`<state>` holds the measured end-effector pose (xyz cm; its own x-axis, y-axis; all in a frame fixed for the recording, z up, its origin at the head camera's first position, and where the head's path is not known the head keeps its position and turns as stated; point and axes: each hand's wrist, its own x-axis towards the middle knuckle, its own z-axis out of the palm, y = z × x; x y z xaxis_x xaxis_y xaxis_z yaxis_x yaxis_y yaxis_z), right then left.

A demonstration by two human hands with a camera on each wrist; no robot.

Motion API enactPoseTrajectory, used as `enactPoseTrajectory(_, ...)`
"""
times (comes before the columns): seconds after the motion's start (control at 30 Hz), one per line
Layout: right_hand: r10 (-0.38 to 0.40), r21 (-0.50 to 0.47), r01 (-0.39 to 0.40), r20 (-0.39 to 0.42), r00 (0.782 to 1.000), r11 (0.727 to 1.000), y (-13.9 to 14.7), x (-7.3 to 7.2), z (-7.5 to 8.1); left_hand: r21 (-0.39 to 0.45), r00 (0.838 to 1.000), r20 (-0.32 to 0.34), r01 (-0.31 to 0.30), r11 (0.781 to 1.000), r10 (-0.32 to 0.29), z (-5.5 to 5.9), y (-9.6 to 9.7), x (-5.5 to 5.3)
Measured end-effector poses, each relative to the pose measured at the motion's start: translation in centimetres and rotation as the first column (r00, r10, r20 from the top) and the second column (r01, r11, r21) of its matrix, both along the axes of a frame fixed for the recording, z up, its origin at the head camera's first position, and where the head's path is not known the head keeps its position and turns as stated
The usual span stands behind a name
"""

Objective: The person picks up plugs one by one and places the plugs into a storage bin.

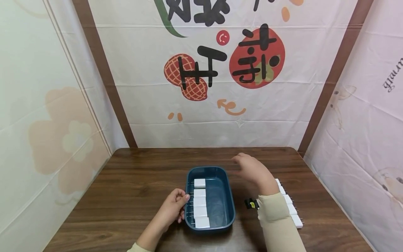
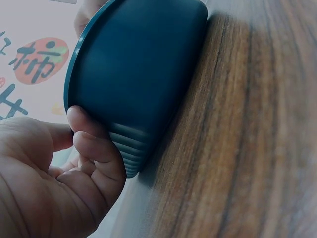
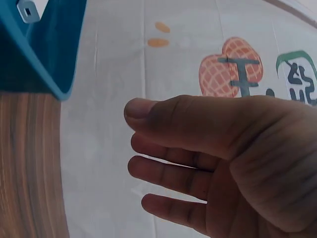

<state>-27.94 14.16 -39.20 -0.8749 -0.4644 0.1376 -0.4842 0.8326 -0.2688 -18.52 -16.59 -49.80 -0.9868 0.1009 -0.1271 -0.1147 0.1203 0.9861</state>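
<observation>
A dark blue rectangular plastic tray (image 1: 217, 206) stands on the wooden table. Inside, along its left side, lies a column of several white blocks (image 1: 199, 202) with thin metal pins pointing left. My left hand (image 1: 171, 207) pinches the tray's left rim, the thumb at the edge and fingers against the outer wall (image 2: 133, 64). Beyond the tray's right far corner, my right hand (image 1: 253, 171) hovers with nothing in it. In the right wrist view its fingers (image 3: 171, 173) are spread and relaxed, apart from the tray. Part of one white block (image 3: 28, 11) shows there.
More white blocks (image 1: 292, 210) with pins lie in a slanted row on the table's right side, partly hidden by the right forearm. A small black item with a yellow label (image 1: 251, 203) is at the right wrist. A printed curtain (image 1: 201, 133) hangs behind the table (image 1: 138, 182).
</observation>
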Motion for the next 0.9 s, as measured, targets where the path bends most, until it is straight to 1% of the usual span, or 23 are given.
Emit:
enactPoseTrajectory(0.23, 0.004, -0.016, -0.003, 0.045, 0.999, 1.000, 1.4, -0.7, -0.4, 0.000, 1.000, -0.005, -0.006, 1.000, 0.006, 0.1, 0.1, 0.0)
enactPoseTrajectory(0.33, -0.020, -0.024, 0.022, 0.068, 0.997, 0.999, 2.0, -0.9, -0.6, -0.003, 1.000, -0.001, -0.005, 1.000, 0.005, 0.0, 0.0, 0.1)
enactPoseTrajectory(0.6, -0.063, -0.020, 0.065, 0.080, 0.995, 0.998, 3.8, -1.3, -0.7, 0.001, 1.000, 0.001, -0.008, 1.000, 0.008, 0.0, 0.0, 0.2)
enactPoseTrajectory(0.9, -0.119, -0.011, 0.121, 0.125, 0.985, 0.993, 5.5, -1.5, -1.3, 0.002, 1.000, -0.011, 0.002, 1.000, -0.002, -0.2, -0.1, 0.1)
